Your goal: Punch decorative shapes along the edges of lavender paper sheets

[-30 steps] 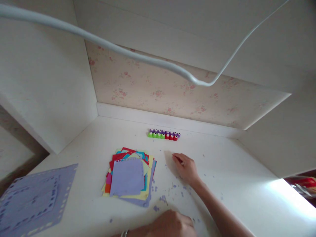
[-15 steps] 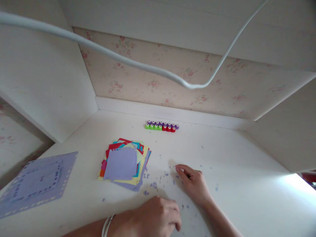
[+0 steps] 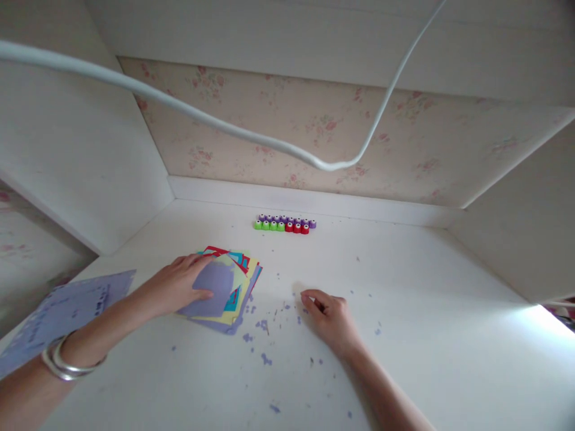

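Purple sheet (image 3: pixel 220 286) tops the paper stack (image 3: pixel 245 298) toward the surface's (image 3: pixel 404 371) back-left corner; my left hand (image 3: pixel 178 282) covers it, fingers spread; light pressure should prevent sliding. My right hand (image 3: pixel 331 316) pinches closed, apparently empty.

No text, number or brand is legible: none on the square purple paper sheet (image 3: pixel 219 287) under the left hand (image 3: pixel 182 284); dark marks (image 3: pixel 290 224) atop the small green, red and purple pieces (image 3: pixel 281 227) beyond the right hand (image 3: pixel 330 317) are too tiny.
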The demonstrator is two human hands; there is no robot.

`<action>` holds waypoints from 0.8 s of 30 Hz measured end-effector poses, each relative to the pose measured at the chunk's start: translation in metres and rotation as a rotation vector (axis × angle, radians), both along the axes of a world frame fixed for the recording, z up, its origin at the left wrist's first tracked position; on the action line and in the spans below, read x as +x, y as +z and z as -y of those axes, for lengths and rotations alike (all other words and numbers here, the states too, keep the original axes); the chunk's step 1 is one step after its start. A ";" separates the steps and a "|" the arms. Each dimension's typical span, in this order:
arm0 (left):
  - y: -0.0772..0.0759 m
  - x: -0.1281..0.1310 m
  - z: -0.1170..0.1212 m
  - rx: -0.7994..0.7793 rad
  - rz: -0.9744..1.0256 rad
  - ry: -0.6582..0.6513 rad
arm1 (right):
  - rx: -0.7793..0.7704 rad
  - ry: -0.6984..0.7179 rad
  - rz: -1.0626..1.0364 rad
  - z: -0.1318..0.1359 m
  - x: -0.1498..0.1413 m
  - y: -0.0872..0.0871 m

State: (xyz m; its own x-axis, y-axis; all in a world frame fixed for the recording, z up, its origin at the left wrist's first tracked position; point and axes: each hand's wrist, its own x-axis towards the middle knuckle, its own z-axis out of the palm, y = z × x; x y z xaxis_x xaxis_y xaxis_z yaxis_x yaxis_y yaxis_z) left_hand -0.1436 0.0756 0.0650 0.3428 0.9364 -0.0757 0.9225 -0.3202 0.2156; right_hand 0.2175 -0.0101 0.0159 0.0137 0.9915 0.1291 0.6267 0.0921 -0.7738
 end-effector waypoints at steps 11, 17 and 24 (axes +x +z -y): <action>0.013 -0.007 -0.012 -0.032 0.064 -0.014 | -0.004 0.014 0.006 -0.001 -0.001 0.000; 0.012 -0.012 -0.015 0.004 0.007 0.028 | -0.013 0.030 0.015 -0.001 0.001 -0.001; 0.049 0.021 0.003 -0.079 0.393 0.224 | -0.010 0.036 0.049 -0.002 0.001 -0.001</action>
State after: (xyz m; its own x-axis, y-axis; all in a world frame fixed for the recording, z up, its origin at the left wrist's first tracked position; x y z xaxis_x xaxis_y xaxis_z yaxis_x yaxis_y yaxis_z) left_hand -0.1228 0.0728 0.1142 0.1491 0.9873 -0.0552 0.8106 -0.0901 0.5786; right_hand 0.2180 -0.0079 0.0148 -0.0286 0.9925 0.1191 0.6601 0.1082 -0.7433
